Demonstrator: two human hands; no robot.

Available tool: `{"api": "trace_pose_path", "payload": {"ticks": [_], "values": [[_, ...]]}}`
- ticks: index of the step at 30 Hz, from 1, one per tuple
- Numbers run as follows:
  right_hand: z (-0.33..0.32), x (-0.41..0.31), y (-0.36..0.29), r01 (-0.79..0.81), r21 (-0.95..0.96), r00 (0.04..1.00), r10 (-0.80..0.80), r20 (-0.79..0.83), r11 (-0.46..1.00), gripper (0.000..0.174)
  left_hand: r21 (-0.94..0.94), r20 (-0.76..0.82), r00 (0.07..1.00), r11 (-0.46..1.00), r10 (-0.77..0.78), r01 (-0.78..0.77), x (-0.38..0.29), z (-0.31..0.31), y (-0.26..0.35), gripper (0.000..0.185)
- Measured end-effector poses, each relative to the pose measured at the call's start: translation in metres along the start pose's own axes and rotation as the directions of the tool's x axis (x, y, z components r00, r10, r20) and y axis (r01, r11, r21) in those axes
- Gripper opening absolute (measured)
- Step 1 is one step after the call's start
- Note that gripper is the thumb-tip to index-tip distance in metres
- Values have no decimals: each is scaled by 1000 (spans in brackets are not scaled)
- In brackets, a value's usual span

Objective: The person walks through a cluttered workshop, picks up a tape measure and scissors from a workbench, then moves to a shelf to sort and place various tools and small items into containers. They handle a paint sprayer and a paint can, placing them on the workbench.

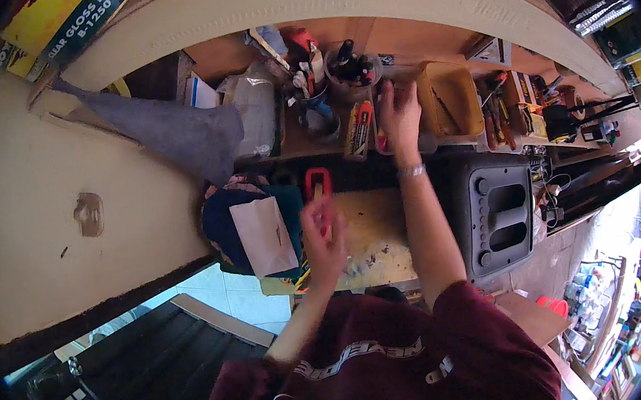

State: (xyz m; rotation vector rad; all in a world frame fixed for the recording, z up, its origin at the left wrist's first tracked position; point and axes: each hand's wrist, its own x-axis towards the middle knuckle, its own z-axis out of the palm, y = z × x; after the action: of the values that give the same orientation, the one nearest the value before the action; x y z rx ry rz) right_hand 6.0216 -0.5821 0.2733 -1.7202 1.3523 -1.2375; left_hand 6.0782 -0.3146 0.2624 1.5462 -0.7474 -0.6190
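Note:
My left hand (324, 243), slightly blurred, is closed around a red plastic object (318, 180) with a loop-shaped end, above a paint-stained wooden surface (376, 241). Its exact kind cannot be made out. My right hand (400, 108) reaches up to the shelf, its fingers bent down over a clear plastic container (427, 143). Whether those fingers grip anything is hidden. Left of this hand stands a narrow box (358, 131) with orange and yellow printing. On the other side sits a yellow plastic tub (453, 100) with a thin dark stick inside.
A black speaker-like case (501, 214) stands at the right. Left lie folded cloths (221, 218) under a white paper packet (266, 237). Grey cloth (175, 133) hangs from the shelf edge. A brush-filled cup (314, 108) and a tool container (498, 119) are on the shelf.

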Motion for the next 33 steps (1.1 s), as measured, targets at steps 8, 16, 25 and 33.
{"api": "trace_pose_path", "payload": {"ticks": [8,16,25,33], "values": [[34,60,26,-91,-387,968,173,183,917,36,-98,-324,946,994,10,-44,180,54,-14,72],[-1,11,-26,-121,44,990,123,-66,992,24,-65,4,969,967,-247,247,250,40,-56,79],[-67,-14,-36,-188,152,978,198,-58,970,25,-109,46,967,961,-249,253,263,29,-27,70],[-98,-27,-38,-180,200,979,196,-64,963,22,153,218,963,980,-160,128,278,32,-34,70]]}}
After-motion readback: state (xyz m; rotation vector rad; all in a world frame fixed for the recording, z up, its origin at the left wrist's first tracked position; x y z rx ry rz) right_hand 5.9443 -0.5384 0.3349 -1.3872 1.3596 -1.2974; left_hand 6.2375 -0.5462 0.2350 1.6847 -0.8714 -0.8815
